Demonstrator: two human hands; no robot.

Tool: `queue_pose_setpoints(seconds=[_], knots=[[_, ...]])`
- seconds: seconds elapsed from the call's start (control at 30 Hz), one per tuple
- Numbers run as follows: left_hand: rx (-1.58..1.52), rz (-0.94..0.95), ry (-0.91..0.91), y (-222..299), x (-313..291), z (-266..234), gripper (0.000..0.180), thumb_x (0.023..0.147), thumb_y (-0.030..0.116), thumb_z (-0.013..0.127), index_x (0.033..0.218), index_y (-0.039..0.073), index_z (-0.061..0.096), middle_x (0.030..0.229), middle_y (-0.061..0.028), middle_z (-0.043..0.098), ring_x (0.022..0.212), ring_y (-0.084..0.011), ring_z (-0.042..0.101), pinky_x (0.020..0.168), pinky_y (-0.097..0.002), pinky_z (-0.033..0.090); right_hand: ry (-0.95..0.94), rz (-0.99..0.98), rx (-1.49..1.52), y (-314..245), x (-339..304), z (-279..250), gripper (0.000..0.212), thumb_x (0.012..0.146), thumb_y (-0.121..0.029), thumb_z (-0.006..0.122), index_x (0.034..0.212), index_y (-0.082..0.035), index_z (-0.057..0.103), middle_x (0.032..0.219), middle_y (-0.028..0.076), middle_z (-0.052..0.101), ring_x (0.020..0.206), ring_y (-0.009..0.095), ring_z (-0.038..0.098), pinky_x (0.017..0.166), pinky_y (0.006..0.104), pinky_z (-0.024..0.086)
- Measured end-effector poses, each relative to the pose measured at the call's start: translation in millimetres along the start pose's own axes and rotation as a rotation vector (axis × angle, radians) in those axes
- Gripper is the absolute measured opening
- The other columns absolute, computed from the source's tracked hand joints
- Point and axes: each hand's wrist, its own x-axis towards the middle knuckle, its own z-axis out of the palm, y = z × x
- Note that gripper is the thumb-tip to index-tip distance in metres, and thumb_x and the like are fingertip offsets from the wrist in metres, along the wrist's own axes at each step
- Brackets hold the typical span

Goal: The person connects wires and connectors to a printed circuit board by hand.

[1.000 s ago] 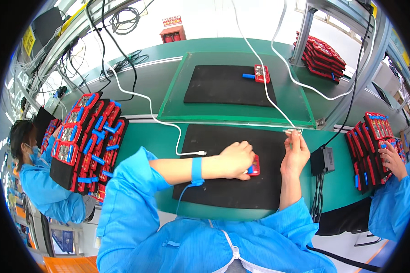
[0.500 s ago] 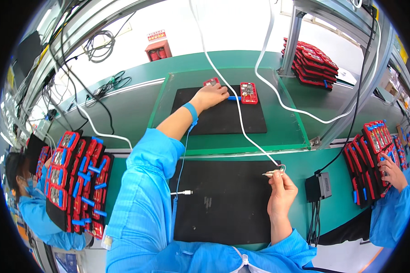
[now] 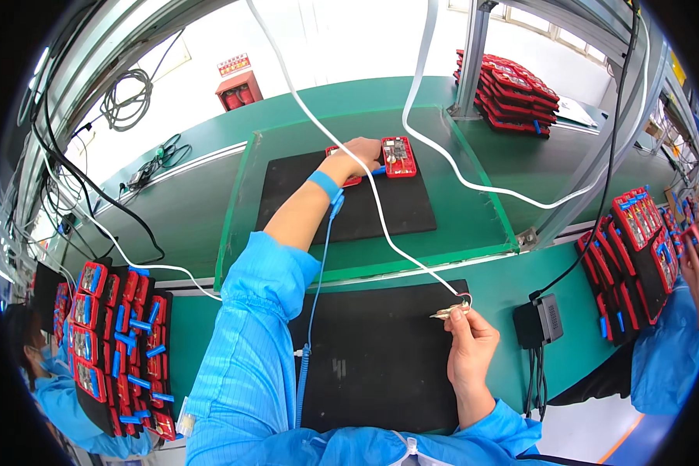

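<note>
My left hand (image 3: 359, 158) reaches over the black mat on the far raised panel, its fingers bent down and partly hidden. Beneath it a red-framed circuit board (image 3: 352, 182) shows only at its edges. A blue tab (image 3: 378, 171) lies by the fingertips. Just right of them is a second red-framed circuit board (image 3: 400, 158), face up. Nearer me, my right hand (image 3: 472, 349) pinches a small pointed metal piece (image 3: 449, 312) between thumb and fingers, above the near black mat (image 3: 380, 373). A white cable (image 3: 380, 210) with thin wires runs to that piece.
Stacked red-framed boards with blue tabs stand left (image 3: 120, 342) and right (image 3: 637, 256); another stack (image 3: 516, 93) is at the back. A black box (image 3: 537, 321) with cables sits right of the mat. Co-workers are at both sides. White cables hang across.
The view has shifted, so the bench appears farther left. My left hand has moved a little rightward over the boards, toward the right-hand one. My right hand keeps its pinch.
</note>
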Motion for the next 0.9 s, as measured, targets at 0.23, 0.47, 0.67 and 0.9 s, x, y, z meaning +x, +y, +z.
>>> queue_pose_setpoints(seconds=[0.23, 0.47, 0.67, 0.9], knots=[[0.219, -0.012, 0.115, 14, 12, 14, 0.028, 0.077, 0.013, 0.066, 0.101, -0.001, 0.063, 0.104, -0.0234, 0.063, 0.099, -0.0379, 0.061, 0.085, -0.0436, 0.05, 0.0, -0.015, -0.002, 3, 1, -5, 0.013, 0.085, -0.006, 0.069, 0.095, 0.002, 0.069, 0.084, 0.005, 0.068, 0.071, 0.008, 0.059, 0.066, 0.0228, 0.048], [0.195, 0.142, 0.346, 48, 39, 26, 0.016, 0.077, 0.001, 0.059, 0.092, 0.0, 0.065, 0.101, -0.022, 0.064, 0.095, -0.0382, 0.064, 0.078, -0.0466, 0.052, -0.031, -0.015, -0.014, 2, -2, -4, 0.014, 0.084, -0.005, 0.07, 0.096, 0.002, 0.069, 0.084, 0.005, 0.068, 0.072, 0.008, 0.059, 0.065, 0.0223, 0.048], [0.012, 0.326, 0.305, 45, 38, 39, 0.025, 0.071, 0.013, 0.071, 0.094, 0.004, 0.065, 0.094, -0.0156, 0.062, 0.097, -0.0333, 0.058, 0.085, -0.0414, 0.048, -0.053, -0.019, -0.026, 4, -2, -1, 0.014, 0.084, -0.005, 0.069, 0.097, 0.002, 0.069, 0.084, 0.005, 0.068, 0.073, 0.008, 0.06, 0.066, 0.0223, 0.048], [0.092, -0.097, -0.031, 7, -12, -13, 0.123, 0.043, 0.048, 0.087, 0.146, 0.014, 0.029, 0.148, -0.025, 0.025, 0.135, -0.0447, 0.024, 0.109, -0.0512, 0.028, -0.035, -0.02, -0.035, 1, 1, -8, 0.014, 0.085, -0.005, 0.069, 0.097, 0.002, 0.069, 0.084, 0.005, 0.068, 0.074, 0.009, 0.061, 0.066, 0.0224, 0.048]])
